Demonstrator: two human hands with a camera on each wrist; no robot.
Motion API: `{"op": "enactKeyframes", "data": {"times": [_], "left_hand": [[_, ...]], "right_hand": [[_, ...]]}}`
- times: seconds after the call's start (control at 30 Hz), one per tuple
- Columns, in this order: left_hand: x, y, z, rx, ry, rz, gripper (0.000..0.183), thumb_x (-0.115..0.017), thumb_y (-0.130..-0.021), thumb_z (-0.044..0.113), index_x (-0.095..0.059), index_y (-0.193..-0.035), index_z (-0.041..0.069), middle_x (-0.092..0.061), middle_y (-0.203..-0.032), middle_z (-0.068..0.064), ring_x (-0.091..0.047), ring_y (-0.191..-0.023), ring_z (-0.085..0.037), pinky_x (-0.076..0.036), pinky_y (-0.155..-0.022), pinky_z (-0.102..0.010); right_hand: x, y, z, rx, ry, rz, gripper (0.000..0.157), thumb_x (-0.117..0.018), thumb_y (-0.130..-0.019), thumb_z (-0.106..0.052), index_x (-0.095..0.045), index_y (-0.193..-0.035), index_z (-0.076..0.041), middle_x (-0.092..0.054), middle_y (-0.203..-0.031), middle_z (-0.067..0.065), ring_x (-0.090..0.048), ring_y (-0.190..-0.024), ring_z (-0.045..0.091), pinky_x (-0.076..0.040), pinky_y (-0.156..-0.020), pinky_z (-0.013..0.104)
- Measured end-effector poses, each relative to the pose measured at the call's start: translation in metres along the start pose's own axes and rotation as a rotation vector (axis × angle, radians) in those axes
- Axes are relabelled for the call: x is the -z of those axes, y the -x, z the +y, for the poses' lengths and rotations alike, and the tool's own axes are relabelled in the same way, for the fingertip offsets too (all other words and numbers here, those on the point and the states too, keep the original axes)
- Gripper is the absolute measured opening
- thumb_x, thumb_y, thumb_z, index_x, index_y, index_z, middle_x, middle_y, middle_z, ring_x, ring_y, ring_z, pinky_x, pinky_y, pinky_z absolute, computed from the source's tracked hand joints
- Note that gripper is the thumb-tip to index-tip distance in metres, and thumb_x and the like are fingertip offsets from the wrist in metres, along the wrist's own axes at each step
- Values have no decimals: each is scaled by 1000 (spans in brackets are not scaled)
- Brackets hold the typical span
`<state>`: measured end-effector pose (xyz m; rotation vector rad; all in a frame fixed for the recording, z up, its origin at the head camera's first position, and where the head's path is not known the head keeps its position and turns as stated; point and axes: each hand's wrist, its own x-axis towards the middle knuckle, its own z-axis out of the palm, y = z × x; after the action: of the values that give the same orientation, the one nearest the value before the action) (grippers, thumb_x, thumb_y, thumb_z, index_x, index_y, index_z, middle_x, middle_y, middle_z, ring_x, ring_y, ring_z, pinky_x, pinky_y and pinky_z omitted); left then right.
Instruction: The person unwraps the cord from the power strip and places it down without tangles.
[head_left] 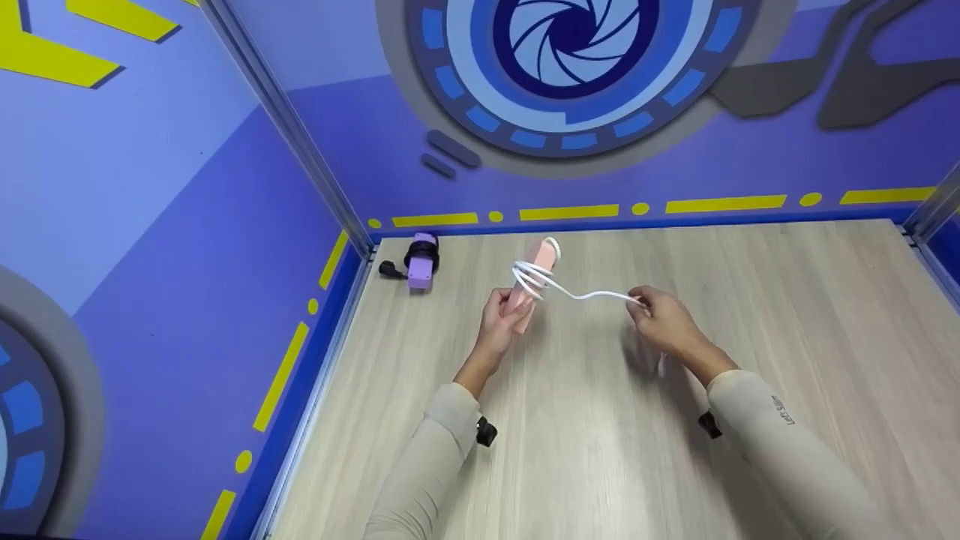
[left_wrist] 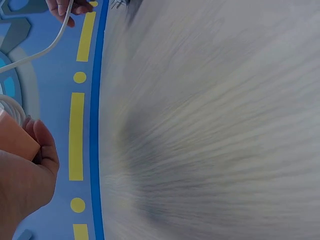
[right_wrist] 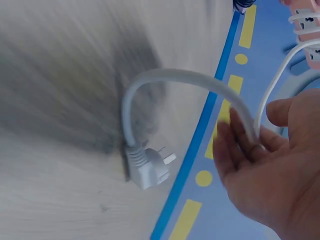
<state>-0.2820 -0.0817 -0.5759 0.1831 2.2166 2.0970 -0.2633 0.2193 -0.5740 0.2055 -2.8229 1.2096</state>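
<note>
Gripping power strip (head_left: 544, 255), right hand (head_left: 667, 322) holding cord (right_wrist: 172, 75)

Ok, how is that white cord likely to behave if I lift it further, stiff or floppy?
The white cord is probably flexible but slightly springy, since it bends in a smooth arch beyond the right hand. Its plug may swing, being at the unheld end. The turns round the pink power strip could slip, as some bulge away from it.
</note>
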Motion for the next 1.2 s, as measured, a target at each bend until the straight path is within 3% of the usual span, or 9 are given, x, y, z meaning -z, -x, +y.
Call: {"op": "enactKeyframes", "data": {"times": [0.13, 0.27, 0.37, 0.53, 0.73, 0.93, 1.2], "left_hand": [[-2, 0, 3, -4, -1, 1, 41, -66, -95, 31, -49, -125, 10, -56, -125, -5, -54, -112, -16, -47, -90, -28], [-5, 0, 6, -7, 6, -9, 42, -66, -95, 32, -49, -126, 10, -56, -126, -6, -55, -112, -16, -47, -90, -27], [-7, 0, 8, -11, 18, -19, 42, -66, -95, 31, -48, -127, 9, -56, -125, -6, -55, -111, -16, -47, -88, -27], [-10, 0, 9, -24, 33, -21, 41, -67, -94, 28, -48, -125, 8, -58, -122, -6, -57, -108, -15, -48, -87, -26], [-11, 1, 3, -27, 39, -26, 42, -68, -94, 26, -48, -125, 7, -57, -123, -7, -56, -107, -14, -49, -86, -26], [-14, 2, 1, -24, 76, -40, 42, -66, -95, 26, -47, -127, 6, -58, -123, -8, -57, -107, -14, -49, -86, -25], [-16, 2, -1, -19, 97, -43, 41, -67, -95, 25, -47, -125, 5, -58, -121, -5, -57, -106, -13, -49, -85, -24]], "right_hand": [[-2, -2, -13, 73, 57, 75, 37, -58, -99, -21, -59, -129, 0, -63, -127, 23, -54, -123, 42, -32, -108, 60], [-7, -2, -31, 172, 93, 111, 37, -61, -97, -20, -60, -130, -4, -58, -139, 18, -45, -135, 40, -28, -113, 60], [-11, -2, -43, 231, 120, 79, 38, -61, -97, -20, -59, -133, -6, -55, -144, 15, -42, -140, 38, -28, -115, 60], [-19, -5, -53, 297, 155, 36, 37, -60, -98, -21, -60, -133, -7, -60, -140, 15, -41, -143, 38, -26, -116, 59], [-23, -7, -52, 286, 145, 47, 26, -62, -97, -21, -67, -120, -8, -68, -127, 11, -42, -142, 35, -27, -115, 57], [-23, -8, -51, 331, 144, 86, 20, -65, -95, -18, -70, -111, -7, -72, -117, 11, -48, -137, 36, -33, -110, 59], [-19, -9, -55, 322, 166, 96, 14, -62, -98, -19, -68, -105, -9, -71, -113, 11, -51, -134, 32, -34, -112, 54]]}}
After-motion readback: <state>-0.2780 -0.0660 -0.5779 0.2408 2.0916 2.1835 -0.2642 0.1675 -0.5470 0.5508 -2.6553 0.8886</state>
